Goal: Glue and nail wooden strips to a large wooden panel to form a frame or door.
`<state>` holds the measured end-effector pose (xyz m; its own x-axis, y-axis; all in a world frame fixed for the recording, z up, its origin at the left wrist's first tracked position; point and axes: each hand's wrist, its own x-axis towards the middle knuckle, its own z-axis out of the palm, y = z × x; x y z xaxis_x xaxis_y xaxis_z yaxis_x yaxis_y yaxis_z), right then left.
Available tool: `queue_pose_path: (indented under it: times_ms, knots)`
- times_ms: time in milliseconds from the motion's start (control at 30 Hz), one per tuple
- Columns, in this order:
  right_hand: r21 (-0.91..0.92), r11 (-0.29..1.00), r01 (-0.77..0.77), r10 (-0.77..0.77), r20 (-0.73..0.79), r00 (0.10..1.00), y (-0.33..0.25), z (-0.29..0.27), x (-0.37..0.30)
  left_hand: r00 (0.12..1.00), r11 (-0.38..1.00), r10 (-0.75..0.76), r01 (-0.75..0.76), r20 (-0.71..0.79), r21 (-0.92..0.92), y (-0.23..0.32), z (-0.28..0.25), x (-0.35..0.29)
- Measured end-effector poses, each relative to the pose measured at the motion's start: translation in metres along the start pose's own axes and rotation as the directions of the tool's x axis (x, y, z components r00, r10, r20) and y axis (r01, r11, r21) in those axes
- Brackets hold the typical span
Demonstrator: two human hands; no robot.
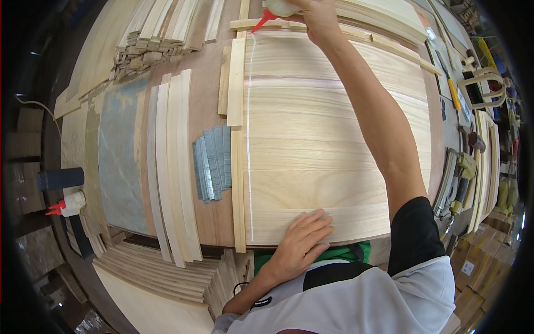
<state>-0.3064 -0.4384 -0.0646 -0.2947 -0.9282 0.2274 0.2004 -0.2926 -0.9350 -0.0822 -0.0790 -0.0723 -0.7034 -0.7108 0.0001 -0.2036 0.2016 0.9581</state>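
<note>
My right hand (321, 22) reaches to the far edge of a pale wooden panel (328, 133) and is closed around a white glue bottle (283, 7), partly cut off by the picture's top. Its red nozzle points down at the panel's far left corner. From that tip a thin white line of glue (250, 139) runs along the panel's left side almost to the near edge. Lying across the panel's near edge, my left hand (300, 245) has its fingers stretched out and holds nothing. Narrow wooden strips (238, 183) border the panel on the left and far sides.
Grey strips of staples (212, 161) lie left of the panel, beside long loose slats (177, 167). Stacked wood pieces (161, 28) fill the far left. A second red-tipped glue bottle (72, 204) sits at the left. Clamps (459, 178) and other tools line the right side.
</note>
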Motion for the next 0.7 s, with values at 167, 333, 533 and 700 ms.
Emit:
queue_pose_path:
  times_ms: [167, 333, 533, 700]
  knots:
    - [0.038, 0.999, 0.02, -0.017, -0.072, 0.997, -0.007, 0.006, -0.008, 1.0, 1.0, -0.024, 0.024, -0.006, 0.001, 0.002, 0.0, 0.0]
    - [0.069, 0.983, 0.17, -0.163, -0.094, 0.982, -0.001, -0.02, -0.002, 0.999, 0.999, -0.032, 0.032, 0.0, 0.013, 0.004, 0.001, 0.003]
    - [-0.003, 0.999, 0.036, -0.036, -0.165, 0.986, -0.029, -0.055, -0.017, 0.999, 0.998, -0.041, 0.042, -0.029, 0.042, 0.007, 0.003, 0.004]
    - [0.041, 0.984, 0.172, -0.16, -0.205, 0.966, -0.032, -0.108, -0.019, 0.997, 0.995, -0.066, 0.069, -0.047, 0.074, 0.008, 0.007, 0.004]
